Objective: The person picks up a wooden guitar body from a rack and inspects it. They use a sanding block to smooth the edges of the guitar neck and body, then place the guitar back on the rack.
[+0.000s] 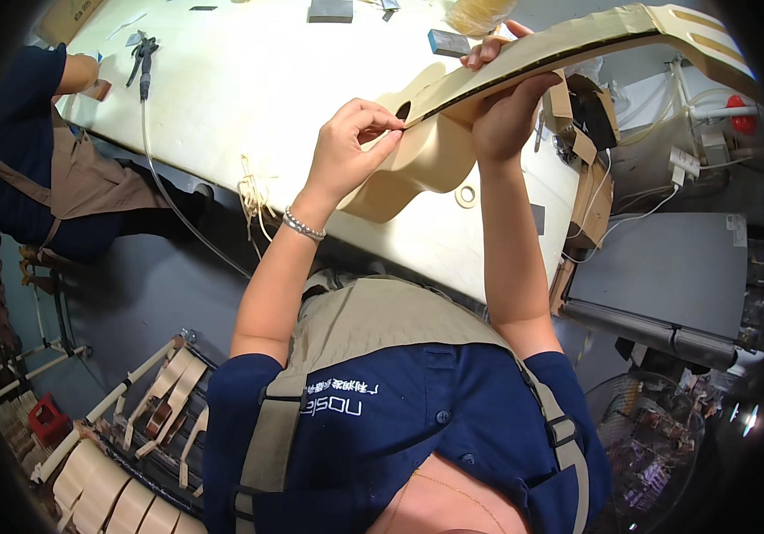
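Note:
An unfinished, pale wooden ukulele or small guitar point(432, 157) is held on its side above the bench, its slotted headstock point(696, 33) towards the upper right. Cream masking tape point(549, 43) covers the fretboard, whose dark edge shows below it. My right hand point(505, 117) wraps the neck from beneath, fingertips over the taped face. With thumb and forefinger, my left hand point(358, 143) pinches at the fretboard's body end, beside the soundhole point(404, 109); the exact grip is partly hidden by the fingers. A roll of masking tape point(467, 195) lies under the body.
A co-worker point(81, 160) is at the bench's left. An air blow gun point(145, 63) trails its hose over the edge. Sanding blocks point(449, 43) lie at the back. Cardboard boxes point(589, 200) stand right. Behind me are a rack of instruments point(121, 480) and a fan point(649, 440).

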A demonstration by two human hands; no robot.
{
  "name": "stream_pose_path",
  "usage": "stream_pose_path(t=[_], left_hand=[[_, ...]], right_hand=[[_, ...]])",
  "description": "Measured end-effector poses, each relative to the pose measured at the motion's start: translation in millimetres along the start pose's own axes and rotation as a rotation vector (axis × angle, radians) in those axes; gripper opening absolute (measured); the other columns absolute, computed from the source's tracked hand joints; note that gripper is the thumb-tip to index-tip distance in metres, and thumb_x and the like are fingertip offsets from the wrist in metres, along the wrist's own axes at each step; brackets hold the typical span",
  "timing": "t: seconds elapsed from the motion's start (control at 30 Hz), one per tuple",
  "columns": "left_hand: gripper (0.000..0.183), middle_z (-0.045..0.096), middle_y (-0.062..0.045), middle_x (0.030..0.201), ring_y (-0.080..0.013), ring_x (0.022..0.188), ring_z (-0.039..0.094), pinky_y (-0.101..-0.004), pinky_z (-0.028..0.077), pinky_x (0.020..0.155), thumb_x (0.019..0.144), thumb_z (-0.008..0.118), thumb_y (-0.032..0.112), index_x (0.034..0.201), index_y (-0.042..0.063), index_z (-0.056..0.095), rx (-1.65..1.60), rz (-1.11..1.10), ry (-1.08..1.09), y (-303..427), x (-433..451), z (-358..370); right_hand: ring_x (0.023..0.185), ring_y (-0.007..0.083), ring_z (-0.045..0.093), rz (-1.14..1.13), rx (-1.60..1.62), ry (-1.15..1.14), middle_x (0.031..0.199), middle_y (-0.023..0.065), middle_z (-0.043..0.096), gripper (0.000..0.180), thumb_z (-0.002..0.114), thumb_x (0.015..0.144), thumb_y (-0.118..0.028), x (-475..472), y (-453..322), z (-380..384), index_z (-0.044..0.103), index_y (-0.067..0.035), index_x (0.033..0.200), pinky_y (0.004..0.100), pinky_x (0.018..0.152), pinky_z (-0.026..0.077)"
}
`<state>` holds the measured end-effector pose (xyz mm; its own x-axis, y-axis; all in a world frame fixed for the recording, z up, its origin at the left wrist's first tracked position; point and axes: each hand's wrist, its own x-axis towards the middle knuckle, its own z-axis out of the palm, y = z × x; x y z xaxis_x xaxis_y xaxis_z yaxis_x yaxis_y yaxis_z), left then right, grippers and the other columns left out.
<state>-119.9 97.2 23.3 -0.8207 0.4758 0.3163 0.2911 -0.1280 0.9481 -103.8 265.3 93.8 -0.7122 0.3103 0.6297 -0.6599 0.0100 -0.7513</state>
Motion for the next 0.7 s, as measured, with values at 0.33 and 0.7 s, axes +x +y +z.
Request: stream_pose_path(t=[0.33,0.7], left_hand=[[0.010,0.051,-0.004,0.097,-0.0127,0.089,0.056,-0.0259,0.052,0.077,0.082,0.066,0.010,0.086,0.001,0.063,-0.208,-0.034,-0.060,-14.4,9.4,3.0],[0.011,0.047,-0.006,0.092,-0.0181,0.086,0.050,-0.0275,0.042,0.082,0.090,0.053,0.011,0.087,0.001,0.051,0.124,0.029,-0.120,-3.3,6.6,2.9]], right_hand=[[0.079,0.0161,0.046,-0.030,-0.010,0.002,0.084,0.0048,0.046,0.078,0.021,0.084,-0.071,-1.0,-3.1,3.5,0.039,-0.005,0.121,0.0334,0.079,0.040],[0.078,0.0170,0.046,-0.023,-0.055,0.065,0.085,0.0057,0.047,0.078,0.022,0.085,-0.071,-5.0,-5.4,13.5,0.039,-0.004,0.121,0.0342,0.077,0.041]])
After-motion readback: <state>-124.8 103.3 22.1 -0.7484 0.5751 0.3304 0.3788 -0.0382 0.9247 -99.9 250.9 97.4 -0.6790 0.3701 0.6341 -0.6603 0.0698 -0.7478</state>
